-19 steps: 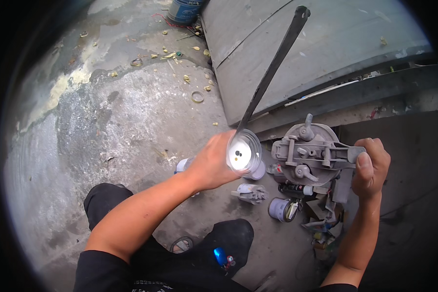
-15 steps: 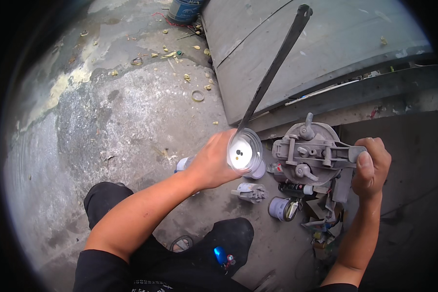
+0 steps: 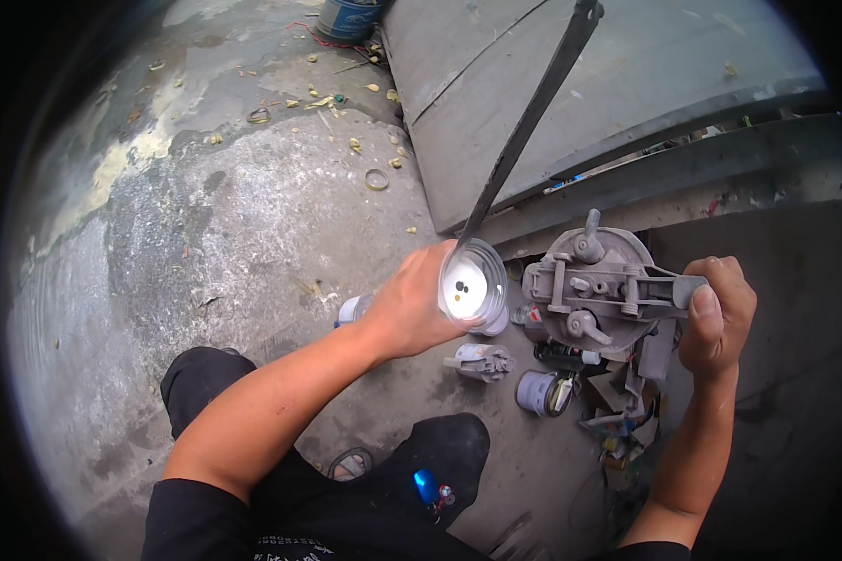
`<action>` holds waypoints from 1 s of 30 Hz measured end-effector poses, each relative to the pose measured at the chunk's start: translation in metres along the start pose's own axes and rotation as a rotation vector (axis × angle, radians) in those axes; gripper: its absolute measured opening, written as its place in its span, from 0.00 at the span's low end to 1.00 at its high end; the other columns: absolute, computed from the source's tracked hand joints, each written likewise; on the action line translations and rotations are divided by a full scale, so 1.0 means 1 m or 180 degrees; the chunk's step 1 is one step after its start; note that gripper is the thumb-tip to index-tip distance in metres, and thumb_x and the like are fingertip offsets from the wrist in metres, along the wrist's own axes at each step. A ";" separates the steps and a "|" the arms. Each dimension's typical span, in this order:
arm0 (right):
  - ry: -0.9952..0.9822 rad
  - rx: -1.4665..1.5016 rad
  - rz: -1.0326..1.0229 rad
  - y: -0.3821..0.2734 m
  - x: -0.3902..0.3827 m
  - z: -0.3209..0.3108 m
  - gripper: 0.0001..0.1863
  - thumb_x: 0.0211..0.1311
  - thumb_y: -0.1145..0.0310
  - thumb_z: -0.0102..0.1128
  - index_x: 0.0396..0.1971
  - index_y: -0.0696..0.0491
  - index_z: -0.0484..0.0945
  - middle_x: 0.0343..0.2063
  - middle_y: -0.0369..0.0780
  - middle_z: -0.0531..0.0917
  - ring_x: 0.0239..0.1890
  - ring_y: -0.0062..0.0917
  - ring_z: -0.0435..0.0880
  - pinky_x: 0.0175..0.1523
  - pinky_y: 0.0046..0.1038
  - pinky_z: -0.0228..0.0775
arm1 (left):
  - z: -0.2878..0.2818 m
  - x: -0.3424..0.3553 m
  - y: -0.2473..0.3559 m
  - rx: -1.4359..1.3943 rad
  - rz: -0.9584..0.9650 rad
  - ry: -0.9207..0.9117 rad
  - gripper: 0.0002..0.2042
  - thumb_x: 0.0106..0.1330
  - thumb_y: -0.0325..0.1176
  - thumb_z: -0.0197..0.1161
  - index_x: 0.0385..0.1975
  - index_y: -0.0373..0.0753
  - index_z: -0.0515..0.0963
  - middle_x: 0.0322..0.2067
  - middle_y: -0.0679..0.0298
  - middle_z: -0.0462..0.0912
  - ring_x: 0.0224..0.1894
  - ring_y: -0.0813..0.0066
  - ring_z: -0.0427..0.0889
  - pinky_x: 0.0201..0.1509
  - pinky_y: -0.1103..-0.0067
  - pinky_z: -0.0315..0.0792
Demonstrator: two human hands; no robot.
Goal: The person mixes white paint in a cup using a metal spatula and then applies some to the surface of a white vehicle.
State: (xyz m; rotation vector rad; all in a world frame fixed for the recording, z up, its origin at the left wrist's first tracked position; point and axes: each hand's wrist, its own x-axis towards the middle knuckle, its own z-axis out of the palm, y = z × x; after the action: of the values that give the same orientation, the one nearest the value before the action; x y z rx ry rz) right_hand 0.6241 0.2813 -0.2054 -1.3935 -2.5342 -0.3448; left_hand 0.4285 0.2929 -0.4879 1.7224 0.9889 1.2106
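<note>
My left hand [image 3: 407,301] is wrapped round a clear plastic cup [image 3: 494,271]. White stuff with a few dark and yellowish spots shows inside the cup. A long dark flat stick [image 3: 533,122] stands tilted in it, its upper end reaching past the top of the view. My right hand [image 3: 722,318] grips the handle of a grey, dust-coated lidded pot [image 3: 589,288] with a round top, wing-shaped knobs and a crossbar; its thumb lies on the handle. The pot is just right of the cup, apart from it. Its underside is hidden.
Below my hands stand a paint can [image 3: 537,393], a small grey clamp-like part [image 3: 482,363], a dark bottle [image 3: 566,357] and torn cardboard scraps [image 3: 617,397]. A grey metal panel [image 3: 617,84] rises ahead. A blue drum [image 3: 349,19] stands at the far end.
Both hands keep their grips, nearly still. The view has shifted slightly, so the stick's top now runs to the picture's upper edge.
</note>
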 end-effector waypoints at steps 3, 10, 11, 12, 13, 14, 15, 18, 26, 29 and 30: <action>-0.0023 -0.0055 -0.0042 -0.003 -0.001 -0.002 0.24 0.57 0.52 0.46 0.20 0.61 0.72 0.17 0.41 0.70 0.24 0.28 0.67 0.30 0.29 0.55 | -0.003 -0.001 0.004 -0.0005 -0.0024 -0.0002 0.42 0.47 0.40 0.76 0.60 0.30 0.61 0.52 0.44 0.72 0.57 0.46 0.71 0.61 0.64 0.67; -0.0012 -0.0170 -0.0252 -0.012 0.005 -0.004 0.23 0.57 0.53 0.45 0.19 0.60 0.71 0.17 0.41 0.70 0.24 0.28 0.66 0.30 0.30 0.56 | -0.007 -0.003 0.006 -0.0058 -0.0032 0.0016 0.41 0.47 0.40 0.75 0.60 0.30 0.62 0.52 0.43 0.72 0.57 0.46 0.71 0.61 0.64 0.67; -0.0034 -0.0196 -0.0298 -0.014 0.006 -0.005 0.23 0.58 0.53 0.45 0.19 0.60 0.71 0.17 0.41 0.70 0.23 0.29 0.66 0.30 0.30 0.56 | -0.007 -0.003 0.005 -0.0069 -0.0015 0.0010 0.41 0.47 0.40 0.75 0.60 0.30 0.62 0.52 0.43 0.72 0.57 0.46 0.71 0.61 0.64 0.67; -0.0056 -0.0219 -0.0344 -0.015 0.007 -0.005 0.23 0.59 0.52 0.46 0.19 0.60 0.70 0.17 0.41 0.70 0.23 0.29 0.66 0.30 0.30 0.56 | -0.008 -0.003 0.007 -0.0069 -0.0041 0.0015 0.41 0.47 0.40 0.75 0.60 0.30 0.62 0.52 0.43 0.72 0.57 0.46 0.71 0.61 0.64 0.67; -0.0077 -0.0243 -0.0389 -0.016 0.008 -0.006 0.23 0.59 0.52 0.46 0.19 0.60 0.70 0.17 0.41 0.70 0.23 0.30 0.66 0.30 0.31 0.56 | -0.010 -0.003 0.009 -0.0071 -0.0066 0.0019 0.41 0.47 0.40 0.75 0.60 0.30 0.62 0.52 0.43 0.72 0.57 0.46 0.71 0.61 0.64 0.67; -0.0041 -0.0314 -0.0480 -0.016 0.010 -0.006 0.25 0.59 0.48 0.49 0.19 0.58 0.71 0.16 0.40 0.69 0.21 0.30 0.65 0.30 0.30 0.55 | -0.010 -0.003 0.010 -0.0074 -0.0089 0.0021 0.41 0.47 0.40 0.75 0.60 0.30 0.62 0.52 0.43 0.72 0.57 0.46 0.71 0.61 0.64 0.67; -0.0006 -0.0388 -0.0570 -0.018 0.012 -0.005 0.27 0.58 0.45 0.53 0.18 0.57 0.71 0.15 0.38 0.69 0.19 0.31 0.64 0.30 0.30 0.54 | -0.011 -0.003 0.010 -0.0082 -0.0085 0.0023 0.41 0.47 0.40 0.75 0.60 0.30 0.62 0.52 0.43 0.72 0.57 0.46 0.71 0.61 0.64 0.67; -0.0057 -0.0816 -0.0920 -0.028 0.018 -0.008 0.32 0.52 0.35 0.59 0.16 0.54 0.70 0.13 0.36 0.66 0.15 0.30 0.61 0.28 0.29 0.52 | -0.011 -0.002 0.011 -0.0101 -0.0064 0.0041 0.41 0.47 0.40 0.76 0.60 0.29 0.62 0.52 0.44 0.72 0.57 0.46 0.71 0.61 0.64 0.67; -0.0471 -0.1364 -0.1257 -0.070 0.036 -0.019 0.35 0.54 0.33 0.55 0.19 0.55 0.70 0.14 0.38 0.66 0.18 0.31 0.62 0.27 0.30 0.53 | -0.008 -0.001 0.005 -0.0171 0.0072 0.0108 0.41 0.46 0.39 0.76 0.59 0.30 0.62 0.51 0.44 0.73 0.56 0.46 0.72 0.60 0.64 0.68; -0.0472 -0.1324 -0.1376 -0.077 0.043 -0.019 0.31 0.57 0.37 0.54 0.19 0.55 0.70 0.14 0.39 0.65 0.18 0.32 0.62 0.27 0.31 0.53 | -0.007 0.000 0.002 -0.0121 0.0167 0.0144 0.41 0.46 0.39 0.76 0.60 0.31 0.63 0.52 0.44 0.72 0.57 0.46 0.71 0.60 0.64 0.67; -0.0489 -0.1317 -0.1390 -0.079 0.045 -0.019 0.31 0.57 0.38 0.54 0.19 0.55 0.70 0.14 0.39 0.65 0.18 0.32 0.62 0.27 0.31 0.53 | -0.007 0.000 0.003 -0.0128 0.0122 0.0099 0.41 0.46 0.39 0.76 0.60 0.31 0.63 0.52 0.44 0.72 0.57 0.46 0.71 0.60 0.64 0.67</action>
State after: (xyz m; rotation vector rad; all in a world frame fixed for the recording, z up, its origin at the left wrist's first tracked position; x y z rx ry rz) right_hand 0.5359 0.2698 -0.1809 -0.9897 -3.0109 -0.9152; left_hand 0.4225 0.2929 -0.4838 1.7028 0.9474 1.2768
